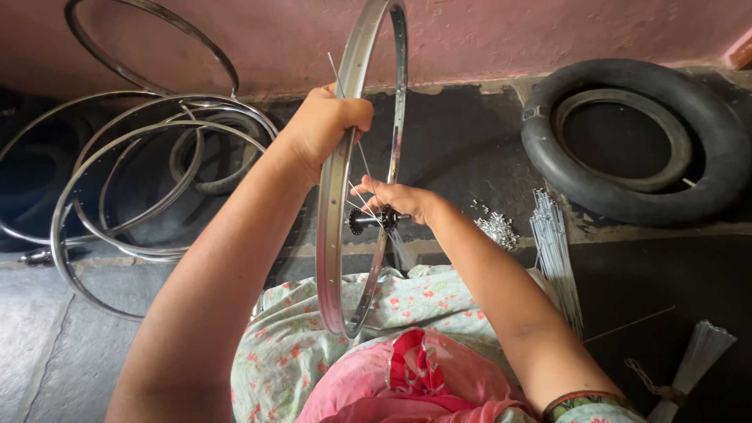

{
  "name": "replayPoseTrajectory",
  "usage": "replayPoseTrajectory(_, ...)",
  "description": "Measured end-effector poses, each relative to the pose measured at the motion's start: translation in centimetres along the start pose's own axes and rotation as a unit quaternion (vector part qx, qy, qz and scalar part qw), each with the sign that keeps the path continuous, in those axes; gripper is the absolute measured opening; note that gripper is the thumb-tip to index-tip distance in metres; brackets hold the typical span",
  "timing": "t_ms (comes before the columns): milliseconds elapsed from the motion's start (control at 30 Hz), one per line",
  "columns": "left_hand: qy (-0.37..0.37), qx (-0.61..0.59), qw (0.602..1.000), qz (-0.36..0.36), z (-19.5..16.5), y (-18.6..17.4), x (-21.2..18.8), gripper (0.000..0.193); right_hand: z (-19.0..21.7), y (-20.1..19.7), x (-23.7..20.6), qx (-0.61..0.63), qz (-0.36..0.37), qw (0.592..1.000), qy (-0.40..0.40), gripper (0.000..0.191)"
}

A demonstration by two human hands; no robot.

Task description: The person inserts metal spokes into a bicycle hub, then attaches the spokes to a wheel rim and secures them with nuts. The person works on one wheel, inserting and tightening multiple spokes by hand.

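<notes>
A silver bicycle wheel rim (338, 227) stands upright on its edge in front of me, resting on my lap. My left hand (327, 121) is shut around the rim's upper left side, together with a thin spoke. Inside the rim sits a black hub (370, 220) with a few spokes fanning from it. My right hand (398, 199) reaches through the rim and pinches a spoke (362, 190) just above the hub.
Several bare rims (129, 188) lie stacked on the floor at left, one more leaning on the pink wall. A black tyre (638, 137) lies at right. A bundle of spokes (554, 254), a pile of nipples (498, 229) and another spoke bundle (697, 356) lie nearby.
</notes>
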State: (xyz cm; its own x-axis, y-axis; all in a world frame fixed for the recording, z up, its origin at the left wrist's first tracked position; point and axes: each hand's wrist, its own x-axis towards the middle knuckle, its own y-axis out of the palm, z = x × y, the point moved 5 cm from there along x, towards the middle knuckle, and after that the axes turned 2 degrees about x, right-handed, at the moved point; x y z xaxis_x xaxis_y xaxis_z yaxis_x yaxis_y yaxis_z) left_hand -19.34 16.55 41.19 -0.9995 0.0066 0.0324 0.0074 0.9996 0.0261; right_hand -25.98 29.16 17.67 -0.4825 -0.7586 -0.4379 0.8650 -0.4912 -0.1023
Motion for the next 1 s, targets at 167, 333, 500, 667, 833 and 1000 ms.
replayPoseTrajectory(167, 0.008, -0.006, 1.0, -0.001, 0.2, -0.2, 0.0, 0.011, -0.2, 0.2, 0.5, 0.043, 0.01, 0.997, -0.069, 0.083)
replayPoseTrajectory(333, 0.012, 0.008, 1.0, 0.003, 0.4, -0.4, 0.0, 0.01, 0.7, 0.2, -0.3, 0.115, 0.057, 0.99, -0.063, 0.081)
replayPoseTrajectory(500, 0.01, -0.009, 1.0, 0.003, 0.5, -0.3, 0.2, 0.01, 4.0, 0.1, -2.5, 0.105, 0.065, 0.975, -0.183, 0.082)
replayPoseTrajectory(667, 0.014, 0.002, 1.0, 0.012, 0.4, -0.5, 0.3, 0.009, 5.7, 0.2, -1.9, -0.033, 0.045, 0.98, -0.192, 0.072)
replayPoseTrajectory(833, 0.013, -0.003, 1.0, 0.002, 0.0, -0.5, -0.2, 0.01, 5.8, -5.0, -2.9, -0.017, -0.157, 0.943, -0.291, 0.065)
replayPoseTrajectory(1000, 0.004, 0.015, 1.0, 0.003, -0.3, -0.1, -0.3, 0.009, -1.6, -13.6, -8.3, -0.004, -0.282, 0.928, -0.243, 0.041)
